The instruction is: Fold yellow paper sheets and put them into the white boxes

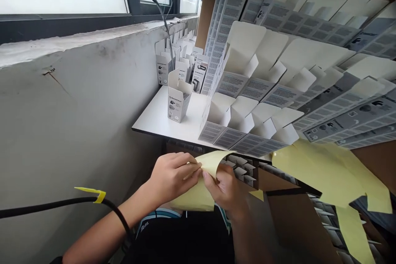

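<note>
Above my lap, both hands pinch a pale yellow paper sheet point(193, 198) close together near its upper part. My left hand point(176, 175) has its fingertips pressed on the sheet. Beside it, my right hand point(224, 187) grips the sheet with the thumb pointing at the left fingertips. The top of the sheet curls over toward the right, and its lower part hangs behind my hands. In front of them, an open white carton point(177, 103) with printed sides stands upright on the white table point(151, 111).
Open cartons point(235, 128) stand in rows and stacks on the right. Several more cartons point(165, 64) are at the back. More yellow sheets point(312, 173) drape at right. A black cable point(62, 206) with a yellow tie point(100, 196) crosses by my left arm. A wall point(93, 111) borders the left.
</note>
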The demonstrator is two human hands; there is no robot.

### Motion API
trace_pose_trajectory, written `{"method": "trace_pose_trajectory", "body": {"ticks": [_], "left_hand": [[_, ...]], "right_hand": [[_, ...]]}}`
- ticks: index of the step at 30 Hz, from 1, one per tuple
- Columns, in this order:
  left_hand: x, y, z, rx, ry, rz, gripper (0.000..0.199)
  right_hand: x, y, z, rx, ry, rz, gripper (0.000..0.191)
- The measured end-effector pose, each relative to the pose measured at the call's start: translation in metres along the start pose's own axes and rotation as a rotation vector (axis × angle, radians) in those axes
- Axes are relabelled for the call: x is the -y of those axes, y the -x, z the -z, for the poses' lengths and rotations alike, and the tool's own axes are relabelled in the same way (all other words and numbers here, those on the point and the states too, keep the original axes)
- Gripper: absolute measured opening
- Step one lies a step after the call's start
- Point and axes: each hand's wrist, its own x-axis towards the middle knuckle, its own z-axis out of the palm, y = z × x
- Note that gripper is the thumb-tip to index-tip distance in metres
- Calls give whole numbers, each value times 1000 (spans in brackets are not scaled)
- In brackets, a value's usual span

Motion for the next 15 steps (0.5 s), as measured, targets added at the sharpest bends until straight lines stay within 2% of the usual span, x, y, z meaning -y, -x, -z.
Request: {"method": "trace_pose_trajectory", "body": {"ticks": [5, 8, 10, 12, 14, 15], "left_hand": [[3, -6, -7, -40, 35, 81, 6], [6, -8, -7, -43, 254, 200, 9], [9, -5, -3, -51, 408, 273, 12], [14, 2, 1, -73, 478, 328, 15], [23, 12, 3, -94, 483, 394, 15], [29, 18, 2, -95, 474, 436, 13]], "right_hand": [[-6, -8, 3, 61, -77, -21, 24], [-9, -4, 12, 58, -131, -72, 33], [-18, 12, 30, 26, -212, -107, 30], [-37, 40, 60, -132, -314, -141, 19], [-64, 76, 102, -482, -392, -175, 14], [-78, 94, 127, -717, -420, -194, 19]]}}
